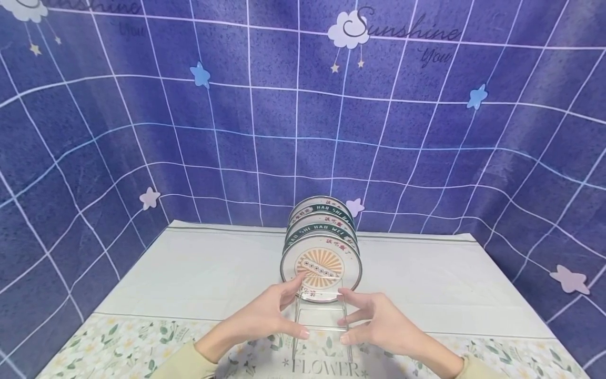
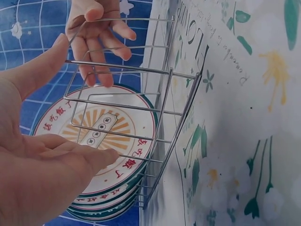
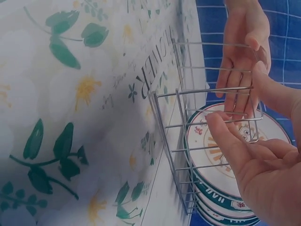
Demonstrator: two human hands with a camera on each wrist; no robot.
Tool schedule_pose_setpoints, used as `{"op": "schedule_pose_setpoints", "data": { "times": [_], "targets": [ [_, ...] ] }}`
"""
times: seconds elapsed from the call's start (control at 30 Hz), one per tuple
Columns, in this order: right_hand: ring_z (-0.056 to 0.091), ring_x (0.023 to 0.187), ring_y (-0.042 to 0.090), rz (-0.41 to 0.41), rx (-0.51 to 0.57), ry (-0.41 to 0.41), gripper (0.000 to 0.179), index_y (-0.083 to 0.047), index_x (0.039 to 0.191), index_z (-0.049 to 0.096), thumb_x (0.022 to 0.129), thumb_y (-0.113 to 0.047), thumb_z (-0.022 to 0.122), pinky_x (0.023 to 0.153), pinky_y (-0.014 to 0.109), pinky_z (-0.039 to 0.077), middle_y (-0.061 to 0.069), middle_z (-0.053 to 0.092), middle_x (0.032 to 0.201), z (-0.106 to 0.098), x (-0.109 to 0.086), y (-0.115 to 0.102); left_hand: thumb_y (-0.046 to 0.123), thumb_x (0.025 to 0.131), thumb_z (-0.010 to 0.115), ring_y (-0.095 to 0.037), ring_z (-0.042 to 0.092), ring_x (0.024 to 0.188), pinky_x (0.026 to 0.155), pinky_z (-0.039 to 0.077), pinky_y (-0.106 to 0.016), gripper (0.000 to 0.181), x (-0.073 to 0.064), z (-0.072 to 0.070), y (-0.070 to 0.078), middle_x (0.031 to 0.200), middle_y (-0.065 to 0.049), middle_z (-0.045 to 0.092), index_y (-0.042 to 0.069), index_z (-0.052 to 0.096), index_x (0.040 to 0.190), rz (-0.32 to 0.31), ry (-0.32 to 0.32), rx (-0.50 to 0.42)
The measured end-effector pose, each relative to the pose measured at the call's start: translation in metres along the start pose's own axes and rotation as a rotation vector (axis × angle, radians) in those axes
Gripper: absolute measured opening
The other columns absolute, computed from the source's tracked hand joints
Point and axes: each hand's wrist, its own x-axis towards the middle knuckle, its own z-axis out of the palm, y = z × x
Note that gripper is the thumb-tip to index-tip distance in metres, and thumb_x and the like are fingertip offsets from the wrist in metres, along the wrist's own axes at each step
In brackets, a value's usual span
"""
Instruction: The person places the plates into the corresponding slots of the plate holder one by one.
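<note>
A wire dish rack (image 1: 322, 328) stands near the front of the table, with several plates upright in its far part. The front plate (image 1: 319, 258) has a white face with an orange sunburst, red characters and a dark rim. My left hand (image 1: 270, 313) is at the rack's left side, thumb and fingers spread and loosely bent by the wires. On the opposite side my right hand (image 1: 379, 323) is held likewise, its fingertips close to the wires. Both wrist views show extended fingers around the near end of the rack; whether each fingertip touches it, I cannot tell.
A white cloth with a floral front band (image 1: 142, 337) covers the table. Blue grid-patterned fabric (image 1: 274, 121) hangs behind and along both sides, close to the table's edges. The rearmost plates stand near the back fabric.
</note>
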Motion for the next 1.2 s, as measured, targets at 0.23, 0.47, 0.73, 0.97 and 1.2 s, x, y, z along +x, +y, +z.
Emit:
{"op": "schedule_pose_setpoints", "data": {
  "times": [0.23,0.47,0.73,0.97,1.2],
  "targets": [
    [0.068,0.114,0.048,0.020,0.012,0.005,0.099,0.012,0.159,0.028,0.083,-0.005,0.088,0.083,0.039,0.064,0.036,0.030,0.162,-0.004,-0.001,0.004,0.016,0.085,0.088,-0.044,0.021,0.155,0.125,0.021,-0.053,0.112,-0.001,0.000,-0.003,0.174,-0.019,0.009,-0.001,0.012,0.166,0.004,-0.003,-0.001],
    [0.072,0.105,0.047,0.040,-0.004,0.015,0.102,0.005,0.163,0.027,0.083,-0.006,0.089,0.079,0.039,0.065,0.032,0.035,0.162,-0.007,-0.002,0.000,0.022,0.083,0.090,-0.043,0.019,0.156,0.125,0.020,-0.052,0.118,0.000,-0.002,-0.009,0.174,-0.020,0.007,-0.003,0.010,0.166,0.006,-0.023,-0.013],
    [0.077,0.093,0.034,0.055,-0.034,0.015,0.102,0.006,0.162,0.027,0.083,-0.010,0.090,0.077,0.038,0.065,0.036,0.067,0.125,-0.009,-0.003,-0.001,0.020,0.083,0.090,-0.044,0.019,0.156,0.125,0.019,-0.052,0.119,-0.001,-0.003,-0.006,0.174,-0.020,0.006,-0.002,0.008,0.166,0.004,-0.033,-0.006],
    [0.074,0.105,0.039,0.020,-0.137,0.008,0.090,0.009,0.155,0.043,0.083,-0.015,0.092,0.076,0.035,0.065,0.035,0.050,0.149,-0.011,-0.001,-0.001,0.016,0.084,0.089,-0.047,0.021,0.155,0.125,0.021,-0.053,0.114,-0.002,-0.003,-0.003,0.173,-0.022,0.008,-0.002,0.011,0.166,-0.007,-0.017,-0.009],
    [0.072,0.108,0.045,0.014,-0.123,-0.007,0.081,0.012,0.150,0.047,0.084,-0.011,0.089,0.074,0.038,0.065,0.033,0.041,0.156,-0.010,0.001,-0.004,0.016,0.085,0.088,-0.044,0.021,0.155,0.125,0.021,-0.051,0.113,-0.001,-0.003,-0.004,0.174,-0.019,0.009,-0.002,0.012,0.166,-0.006,-0.016,-0.013]
  ]
}}
